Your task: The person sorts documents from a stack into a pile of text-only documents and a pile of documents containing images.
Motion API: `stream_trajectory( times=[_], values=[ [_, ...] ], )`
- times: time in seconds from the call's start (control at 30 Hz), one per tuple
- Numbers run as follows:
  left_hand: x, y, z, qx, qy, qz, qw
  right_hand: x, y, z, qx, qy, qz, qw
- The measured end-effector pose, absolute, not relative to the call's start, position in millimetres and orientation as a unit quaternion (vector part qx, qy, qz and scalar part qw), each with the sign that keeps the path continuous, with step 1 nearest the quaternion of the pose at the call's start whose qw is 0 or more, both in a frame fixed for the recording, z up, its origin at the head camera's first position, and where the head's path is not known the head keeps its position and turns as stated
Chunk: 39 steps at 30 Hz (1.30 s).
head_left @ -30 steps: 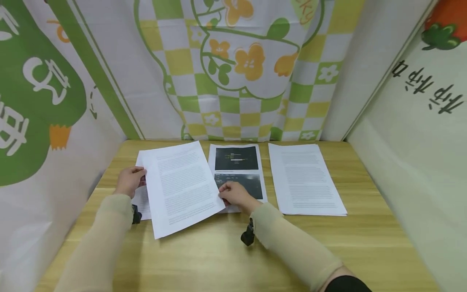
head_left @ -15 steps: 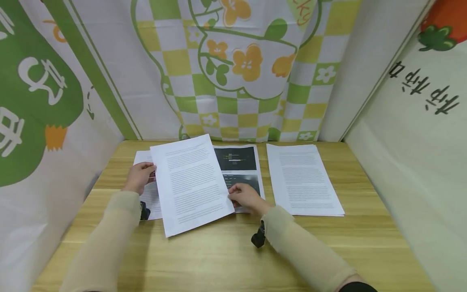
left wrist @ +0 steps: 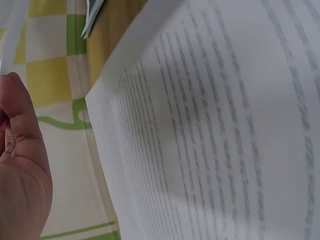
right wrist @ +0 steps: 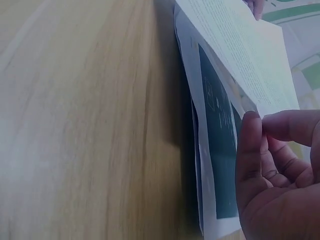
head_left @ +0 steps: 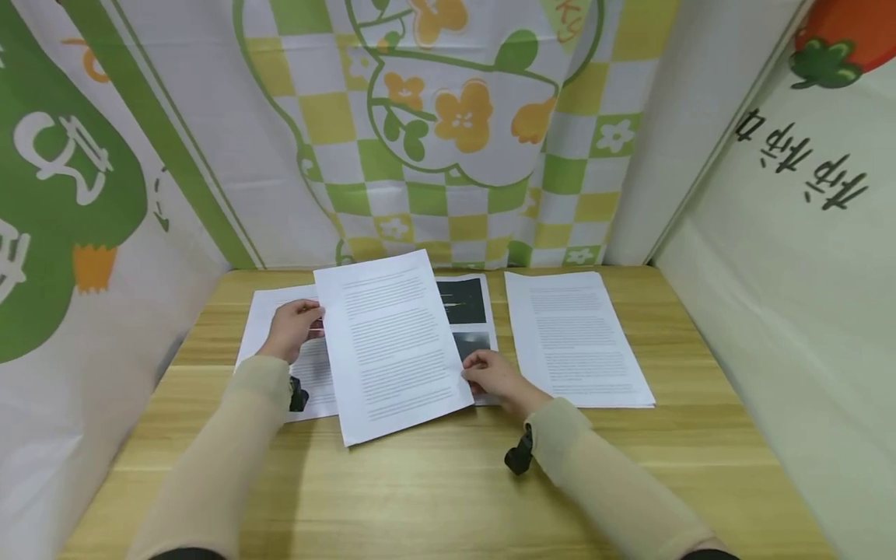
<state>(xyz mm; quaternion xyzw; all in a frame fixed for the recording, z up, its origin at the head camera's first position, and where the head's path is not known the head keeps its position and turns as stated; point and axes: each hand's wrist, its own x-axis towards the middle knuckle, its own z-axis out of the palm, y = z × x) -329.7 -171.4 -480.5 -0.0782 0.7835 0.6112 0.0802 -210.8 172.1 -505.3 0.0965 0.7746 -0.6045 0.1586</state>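
Observation:
Between my two hands a printed sheet of paper (head_left: 395,350) is held tilted above the table. My left hand (head_left: 292,330) pinches its left edge, and my right hand (head_left: 500,379) pinches the right edge near the lower corner. In the right wrist view, thumb and finger of the right hand (right wrist: 280,165) meet at the paper's edge. Under the sheet on the left lies a text page (head_left: 269,311). To the right, partly covered by the held sheet, is a stack of paper (head_left: 463,302) with dark printed pictures on top.
A stack of text pages (head_left: 577,342) lies at the right on the wooden table (head_left: 434,498). A patterned curtain (head_left: 476,187) hangs along the table's back edge. Printed cloth walls (head_left: 784,295) stand on both sides.
Both hands have carried the held sheet to the right, from over the left page toward the middle stack, covering more of its dark pictures. The grip stays the same.

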Motion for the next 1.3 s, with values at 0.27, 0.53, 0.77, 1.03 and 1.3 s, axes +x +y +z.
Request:
stream_trajectory(
  times=[0.27, 0.53, 0.77, 1.03, 1.3],
  values=[
    [-336.5, -154.3, -482.5, -0.077, 0.76, 0.638, 0.093, -204.3, 186.6, -503.4, 0.121, 0.766, -0.611, 0.158],
    [-337.5, -146.4, -481.9, -0.083, 0.761, 0.636, 0.103, -197.3, 192.8, -510.6, 0.114, 0.761, -0.618, 0.16],
    [-338.5, -130.2, -483.8, -0.073, 0.741, 0.658, 0.117, -193.7, 213.8, -504.1, 0.103, 0.785, -0.596, 0.135],
    [-345.5, -94.9, -489.8, -0.05, 0.718, 0.679, 0.144, -190.9, 246.9, -498.7, 0.117, 0.797, -0.578, 0.131],
    [-349.7, -60.8, -495.6, -0.042, 0.704, 0.691, 0.158, -184.8, 275.3, -499.0, 0.116, 0.797, -0.58, 0.121]
  ],
)
